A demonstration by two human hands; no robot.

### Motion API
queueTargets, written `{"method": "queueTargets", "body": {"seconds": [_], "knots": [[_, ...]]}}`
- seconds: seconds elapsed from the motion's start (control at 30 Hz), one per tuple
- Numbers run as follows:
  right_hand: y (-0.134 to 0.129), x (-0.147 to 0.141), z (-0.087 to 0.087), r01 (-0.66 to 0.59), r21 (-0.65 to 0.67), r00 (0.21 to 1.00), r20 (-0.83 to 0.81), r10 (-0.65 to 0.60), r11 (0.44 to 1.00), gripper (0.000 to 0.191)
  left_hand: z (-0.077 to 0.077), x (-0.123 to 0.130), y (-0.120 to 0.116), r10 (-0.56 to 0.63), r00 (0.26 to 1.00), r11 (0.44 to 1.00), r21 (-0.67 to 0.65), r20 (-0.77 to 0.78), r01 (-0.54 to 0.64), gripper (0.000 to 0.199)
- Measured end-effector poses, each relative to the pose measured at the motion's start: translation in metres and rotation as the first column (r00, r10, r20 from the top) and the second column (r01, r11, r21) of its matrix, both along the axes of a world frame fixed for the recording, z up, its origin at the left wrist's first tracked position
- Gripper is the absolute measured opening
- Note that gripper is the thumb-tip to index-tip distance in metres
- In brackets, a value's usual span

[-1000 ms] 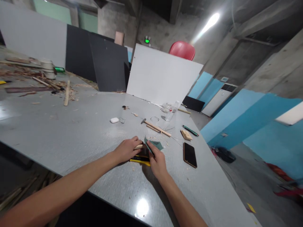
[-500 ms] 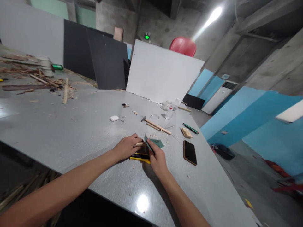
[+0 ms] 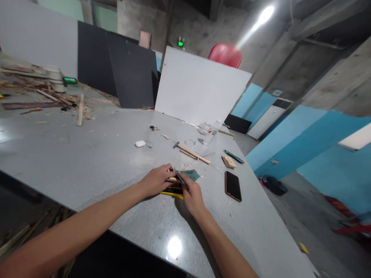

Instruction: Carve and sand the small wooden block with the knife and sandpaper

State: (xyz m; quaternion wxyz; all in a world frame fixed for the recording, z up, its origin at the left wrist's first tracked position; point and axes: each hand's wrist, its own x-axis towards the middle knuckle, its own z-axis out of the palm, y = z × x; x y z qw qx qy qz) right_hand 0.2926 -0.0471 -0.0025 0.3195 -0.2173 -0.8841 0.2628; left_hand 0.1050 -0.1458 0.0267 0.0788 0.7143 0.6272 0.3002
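Head view: left of the phone (image 3: 233, 186), a stick (image 3: 173, 179), seemingly light, stiff, best held near an end, is clasped by the left hand (image 3: 157, 179), and sandpaper (image 3: 191, 175), likely limp, is pinched by the right hand (image 3: 192, 194).

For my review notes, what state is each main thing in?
Wooden piece: held, left hand
Green sheet: bent, right hand holding it
Yellow-black tool: lying, partly hidden
Phone: flat, screen dark
Hammer: lying down
Clear bottle: standing
White case: appears shut
Green sign: lit
Ceiling light: on

The left grip (image 3: 157, 180) partly hides the wooden piece (image 3: 173, 179).
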Motion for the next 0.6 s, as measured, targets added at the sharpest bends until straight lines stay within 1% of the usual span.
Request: {"method": "queueTargets", "body": {"seconds": [0.17,0.27,0.37,0.47,0.6], "knots": [[0.002,0.001,0.001,0.01,-0.012,1.0,0.018,-0.009,1.0,0.051,0.001,0.0,-0.002,0.025,0.999,1.0,0.006,-0.034,-0.025,0.019],[0.005,0.001,-0.002,0.081,-0.01,0.996,0.038,-0.081,0.997,0.05,0.001,-0.002,-0.002,0.036,0.999,0.999,0.007,-0.028,-0.036,0.019],[0.009,0.002,-0.004,0.158,-0.003,0.984,0.079,-0.157,0.988,0.053,0.0,-0.003,-0.002,0.065,0.998,0.998,-0.001,-0.008,-0.065,0.016],[0.012,0.004,-0.005,0.144,0.007,0.987,0.073,-0.144,0.99,0.056,-0.001,-0.003,-0.002,0.07,0.997,0.998,-0.003,0.011,-0.07,0.016],[0.012,0.005,-0.005,0.108,0.031,0.993,0.036,-0.109,0.994,0.056,-0.001,-0.001,-0.002,0.033,0.999,0.999,0.001,0.022,-0.033,0.018]]}}
